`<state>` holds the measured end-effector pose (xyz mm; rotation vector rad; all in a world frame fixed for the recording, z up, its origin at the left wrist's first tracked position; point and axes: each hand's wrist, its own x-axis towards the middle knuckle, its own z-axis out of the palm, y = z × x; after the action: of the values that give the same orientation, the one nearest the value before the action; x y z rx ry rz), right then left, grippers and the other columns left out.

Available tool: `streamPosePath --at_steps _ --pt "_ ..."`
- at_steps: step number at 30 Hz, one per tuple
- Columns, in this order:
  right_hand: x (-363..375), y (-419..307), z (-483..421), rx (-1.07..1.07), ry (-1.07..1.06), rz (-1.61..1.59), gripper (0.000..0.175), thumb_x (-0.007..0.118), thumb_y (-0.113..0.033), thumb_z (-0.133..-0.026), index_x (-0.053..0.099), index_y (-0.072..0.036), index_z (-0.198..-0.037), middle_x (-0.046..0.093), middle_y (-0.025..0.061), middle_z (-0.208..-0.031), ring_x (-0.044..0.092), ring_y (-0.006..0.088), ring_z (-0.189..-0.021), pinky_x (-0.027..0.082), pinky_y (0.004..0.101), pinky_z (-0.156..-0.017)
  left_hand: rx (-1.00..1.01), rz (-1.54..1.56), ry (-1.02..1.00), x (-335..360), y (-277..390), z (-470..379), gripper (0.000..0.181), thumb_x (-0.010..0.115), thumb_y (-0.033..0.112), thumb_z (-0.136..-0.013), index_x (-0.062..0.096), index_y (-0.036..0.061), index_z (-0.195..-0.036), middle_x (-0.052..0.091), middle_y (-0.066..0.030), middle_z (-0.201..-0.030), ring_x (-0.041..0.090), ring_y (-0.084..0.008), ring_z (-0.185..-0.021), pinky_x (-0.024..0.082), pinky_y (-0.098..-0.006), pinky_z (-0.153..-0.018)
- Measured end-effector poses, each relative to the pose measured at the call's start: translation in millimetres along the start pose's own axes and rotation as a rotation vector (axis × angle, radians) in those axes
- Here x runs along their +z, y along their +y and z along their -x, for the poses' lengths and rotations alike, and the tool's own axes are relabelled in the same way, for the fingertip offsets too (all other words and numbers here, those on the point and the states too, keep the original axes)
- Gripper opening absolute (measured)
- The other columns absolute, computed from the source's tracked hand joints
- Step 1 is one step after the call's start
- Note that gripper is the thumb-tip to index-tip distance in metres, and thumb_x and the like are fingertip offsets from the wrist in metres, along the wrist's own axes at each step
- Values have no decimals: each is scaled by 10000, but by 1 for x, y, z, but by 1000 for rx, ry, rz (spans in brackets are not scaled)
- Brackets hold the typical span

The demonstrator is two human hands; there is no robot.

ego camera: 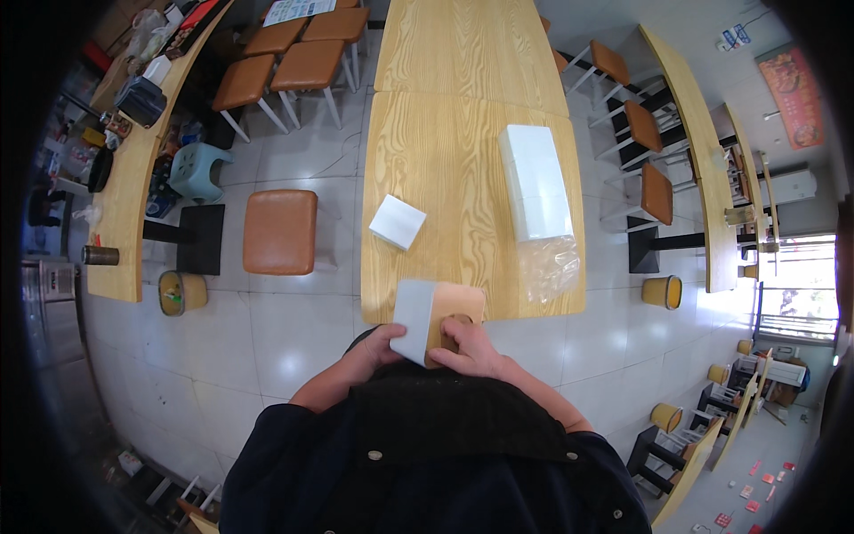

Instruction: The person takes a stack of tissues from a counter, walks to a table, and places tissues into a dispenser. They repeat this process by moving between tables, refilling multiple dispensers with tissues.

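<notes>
Close to my body, just off the near edge of a wood-grain table [460,167], my two hands hold a box-shaped napkin dispenser [460,304] with a light wooden face and a grey-white side. My left hand [385,342] grips its left side. The fingers and thumb of my right hand [470,348] are at a dark opening in the wooden face; whether they pinch anything inside cannot be told. A small stack of white paper napkins [398,221] lies on the table's left part. Along the right side lies a long pack of white napkins [537,183], its clear plastic wrapper [550,267] loose at the near end.
A brown-topped stool [280,231] stands left of the table, with more stools [311,65] beyond. A side table [117,220] with a metal cup [100,255] runs along the left. Yellow bins [183,294] stand on the floor. Stools [657,193] and another table [717,220] are at right.
</notes>
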<state>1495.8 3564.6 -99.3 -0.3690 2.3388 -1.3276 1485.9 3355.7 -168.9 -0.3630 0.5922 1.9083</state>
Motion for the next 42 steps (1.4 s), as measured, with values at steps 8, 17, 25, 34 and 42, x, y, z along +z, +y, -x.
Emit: streamPosePath --at_steps 8,17,25,34,42 --pt "-18 -33 47 82 201 306 450 683 -431 -730 532 -6 -722 565 176 -682 571 354 -654 452 429 -537 72 -22 -63 -32 -29 2 789 645 327 -685 358 1 -1344 498 -149 -1277 481 -279 -1181 360 -395 -1023" --pt "-28 138 -81 254 151 756 434 621 -462 -770 610 -35 -845 624 161 -840 577 317 -877 435 443 -774 347 401 -178 -68 -31 -16 741 625 399 -712 423 11 -1310 521 -175 -1253 517 -338 -1140 392 -487 -999" --pt "-26 116 -114 99 305 624 262 653 -243 -772 603 -27 -911 608 148 -953 563 315 -908 473 381 -753 385 500 -193 -104 -37 -20 698 622 393 -763 424 5 -1308 511 -180 -1269 504 -347 -1158 381 -518 -995" --pt "61 49 -83 6 -58 525 470 689 -251 -740 540 19 -1095 547 180 -1110 494 336 -1108 417 413 -923 233 320 -112 -107 -35 -30 811 685 417 -674 389 51 -1335 493 -155 -1279 494 -327 -1153 369 -484 -1006" --pt "48 49 -85 89 -166 488 400 713 -263 -698 576 -19 -984 541 152 -1075 497 338 -1068 432 431 -863 235 291 -79 -105 -32 -40 822 681 426 -670 388 38 -1334 509 -164 -1261 511 -321 -1140 382 -481 -995"
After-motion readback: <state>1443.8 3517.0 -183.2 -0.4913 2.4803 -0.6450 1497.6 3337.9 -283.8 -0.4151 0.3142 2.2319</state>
